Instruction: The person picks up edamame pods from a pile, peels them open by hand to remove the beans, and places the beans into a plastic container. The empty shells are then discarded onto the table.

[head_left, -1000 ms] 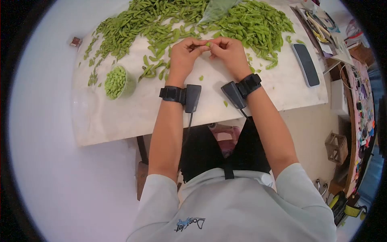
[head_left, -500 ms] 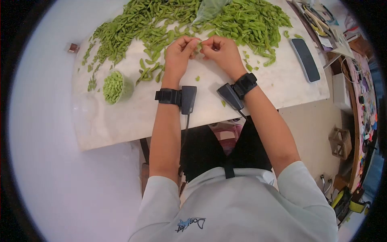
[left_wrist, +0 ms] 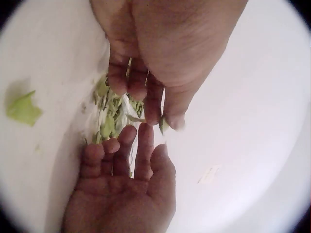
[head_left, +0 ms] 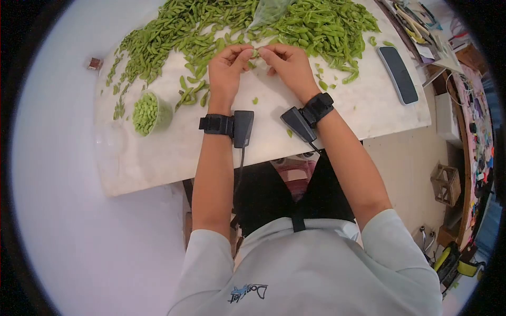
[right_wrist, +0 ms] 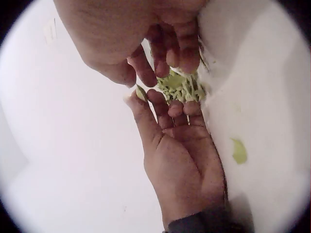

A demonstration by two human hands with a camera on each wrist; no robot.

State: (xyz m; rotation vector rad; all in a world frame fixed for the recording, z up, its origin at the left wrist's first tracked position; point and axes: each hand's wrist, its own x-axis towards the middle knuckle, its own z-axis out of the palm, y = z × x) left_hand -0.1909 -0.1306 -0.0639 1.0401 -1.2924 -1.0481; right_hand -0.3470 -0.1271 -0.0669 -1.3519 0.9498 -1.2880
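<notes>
In the head view my left hand (head_left: 225, 72) and right hand (head_left: 288, 67) meet fingertip to fingertip over the table. Between thumb and index finger, the left hand pinches a small green edamame pod (left_wrist: 163, 125). The right hand (left_wrist: 124, 194) faces it with its thumb and index fingertips apart, right at the pod, the fingers loosely bent. In the right wrist view the pod (right_wrist: 141, 92) shows at the left hand's (right_wrist: 182, 158) thumb. A clear cup (head_left: 165, 114) of shelled beans (head_left: 143, 112) stands left of the left hand.
Whole edamame pods (head_left: 158, 50) spread over the table's far left, with another green heap (head_left: 329, 34) at far right and a clear plastic bag (head_left: 268, 15) between. A phone (head_left: 398, 76) lies near the right edge. Small green scraps (head_left: 323, 84) dot the white tabletop (head_left: 174, 158).
Both hands have shifted slightly left in the head view, still fingertip to fingertip. The green piece between them shows less plainly than a second ago.
</notes>
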